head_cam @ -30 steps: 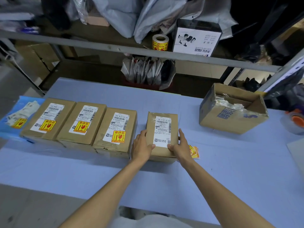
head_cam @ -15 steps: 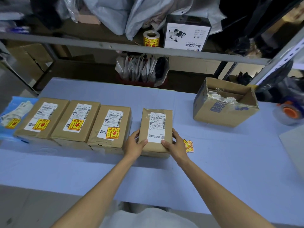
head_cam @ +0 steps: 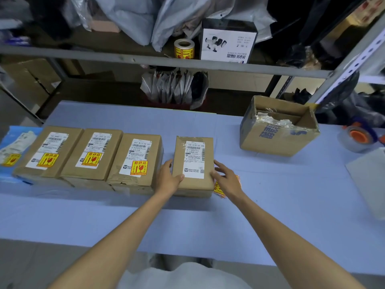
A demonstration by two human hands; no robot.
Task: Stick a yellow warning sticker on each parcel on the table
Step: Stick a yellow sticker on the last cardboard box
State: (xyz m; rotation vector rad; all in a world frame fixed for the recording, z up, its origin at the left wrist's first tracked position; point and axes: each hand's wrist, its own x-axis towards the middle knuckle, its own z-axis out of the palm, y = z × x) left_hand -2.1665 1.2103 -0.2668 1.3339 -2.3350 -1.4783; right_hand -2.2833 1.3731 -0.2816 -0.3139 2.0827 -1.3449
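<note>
A brown parcel [head_cam: 192, 184] with a white shipping label and no yellow sticker lies mid-table. My left hand [head_cam: 169, 178] grips its left edge, thumb on top. My right hand [head_cam: 226, 180] hovers just off its right side with fingers apart, over a small pile of loose yellow warning stickers [head_cam: 218, 190]. To the left, three brown parcels [head_cam: 135, 147] [head_cam: 98, 140] [head_cam: 60, 136] stand side by side, each with a yellow sticker. A blue parcel [head_cam: 18, 132] at the far left edge also carries one.
An open cardboard box [head_cam: 277, 142] sits at the back right, and a tape dispenser [head_cam: 359, 138] and a white sheet [head_cam: 370, 178] lie at the right edge. A sticker roll [head_cam: 184, 49] and a white box [head_cam: 228, 45] stand on the metal shelf above the table's far side.
My right hand has let go of the unstickered parcel's right edge and moved right, over the loose stickers. My left hand keeps its hold on the parcel.
</note>
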